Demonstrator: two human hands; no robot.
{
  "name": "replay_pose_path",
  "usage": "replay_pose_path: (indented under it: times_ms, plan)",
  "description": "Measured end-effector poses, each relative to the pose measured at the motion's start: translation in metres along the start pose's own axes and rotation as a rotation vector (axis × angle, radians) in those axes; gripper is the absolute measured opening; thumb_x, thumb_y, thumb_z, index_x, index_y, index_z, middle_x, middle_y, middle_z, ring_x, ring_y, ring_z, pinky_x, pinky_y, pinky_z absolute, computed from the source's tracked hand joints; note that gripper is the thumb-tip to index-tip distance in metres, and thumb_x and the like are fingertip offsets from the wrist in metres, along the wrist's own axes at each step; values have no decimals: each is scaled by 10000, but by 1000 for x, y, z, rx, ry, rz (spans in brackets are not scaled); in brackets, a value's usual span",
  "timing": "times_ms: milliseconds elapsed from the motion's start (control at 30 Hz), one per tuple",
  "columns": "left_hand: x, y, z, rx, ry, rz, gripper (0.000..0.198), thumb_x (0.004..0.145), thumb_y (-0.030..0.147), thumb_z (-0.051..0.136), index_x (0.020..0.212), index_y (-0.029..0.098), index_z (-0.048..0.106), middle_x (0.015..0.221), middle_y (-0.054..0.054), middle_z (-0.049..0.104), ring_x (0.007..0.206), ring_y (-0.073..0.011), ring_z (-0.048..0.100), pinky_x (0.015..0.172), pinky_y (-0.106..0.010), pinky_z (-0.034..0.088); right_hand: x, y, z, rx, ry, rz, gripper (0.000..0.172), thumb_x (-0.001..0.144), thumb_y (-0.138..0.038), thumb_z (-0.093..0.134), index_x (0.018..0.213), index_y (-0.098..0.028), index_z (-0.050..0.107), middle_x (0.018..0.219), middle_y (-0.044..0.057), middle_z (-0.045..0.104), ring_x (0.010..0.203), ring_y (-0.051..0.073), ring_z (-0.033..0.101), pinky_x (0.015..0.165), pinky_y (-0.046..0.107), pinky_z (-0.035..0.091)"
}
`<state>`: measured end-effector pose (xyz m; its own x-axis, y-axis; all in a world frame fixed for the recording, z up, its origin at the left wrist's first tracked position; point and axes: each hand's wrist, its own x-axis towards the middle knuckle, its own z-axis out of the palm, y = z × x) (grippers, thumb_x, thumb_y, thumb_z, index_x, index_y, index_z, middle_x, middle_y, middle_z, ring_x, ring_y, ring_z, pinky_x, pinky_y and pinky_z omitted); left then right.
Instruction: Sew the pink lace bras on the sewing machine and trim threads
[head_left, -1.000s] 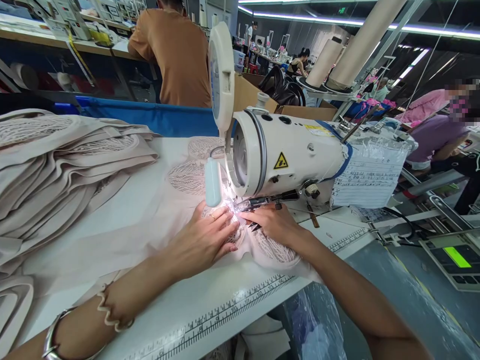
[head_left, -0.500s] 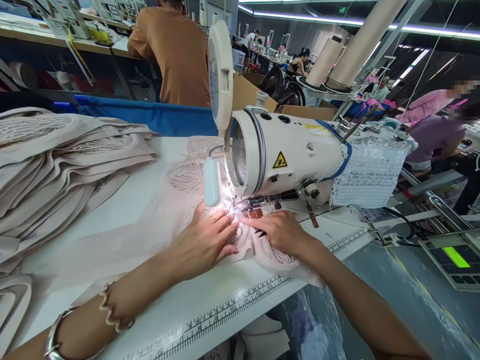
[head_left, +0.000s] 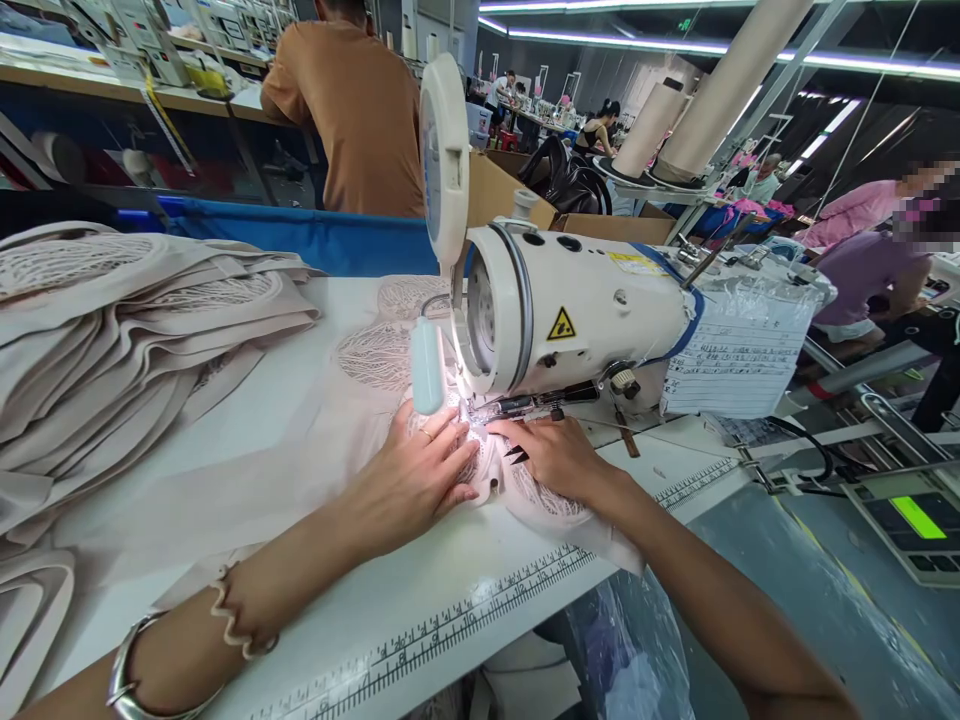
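My left hand [head_left: 420, 465] lies flat with fingers stretched on pale pink fabric with lacy patches [head_left: 379, 355], just left of the needle area of a white sewing machine [head_left: 577, 300]. My right hand [head_left: 559, 455] is on the right side of the same fabric, index finger pointing to the lit spot under the machine head. Two dark points of thread snips [head_left: 517, 455] stick out from under its curled fingers; the rest of the tool is hidden. A pale green lamp [head_left: 427, 368] hangs beside the needle, whose tip is lost in glare.
A thick stack of pink fabric pieces [head_left: 127, 350] lies on the left. A printed ruler [head_left: 450, 630] runs along the table's front edge. A handwritten sheet [head_left: 731, 360] hangs at the machine's right end; a co-worker in a brown shirt [head_left: 364, 110] sits ahead.
The fabric near the front edge has shifted slightly, with a small gap now between its two lobes. My right hand has drawn in its fingers a little; the snips' points show more clearly.
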<state>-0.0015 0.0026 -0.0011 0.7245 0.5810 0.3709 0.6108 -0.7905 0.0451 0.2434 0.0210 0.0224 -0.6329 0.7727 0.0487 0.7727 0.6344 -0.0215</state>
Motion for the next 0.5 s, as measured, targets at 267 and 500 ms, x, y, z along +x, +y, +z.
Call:
replay_pose_path:
  times_ms: [267,500]
  plan:
    - [0,0,-1,10,-23,8,537,1058,511,319,1264,99,594,1222,-189,681,1283,-374,545,1117,-673,182,-3,5,6,39,94,-63,530,866,-41,477,1251,-315,718,776,-16,743,762,147,638,596,257,334]
    - [2,-2,1,11,28,-53,379,1034,413,465,1227,129,626,1241,-172,679,1281,-379,556,1127,-674,206,9,3,4,77,2,35,553,864,-34,470,1261,-341,702,931,-20,757,880,159,636,675,249,399]
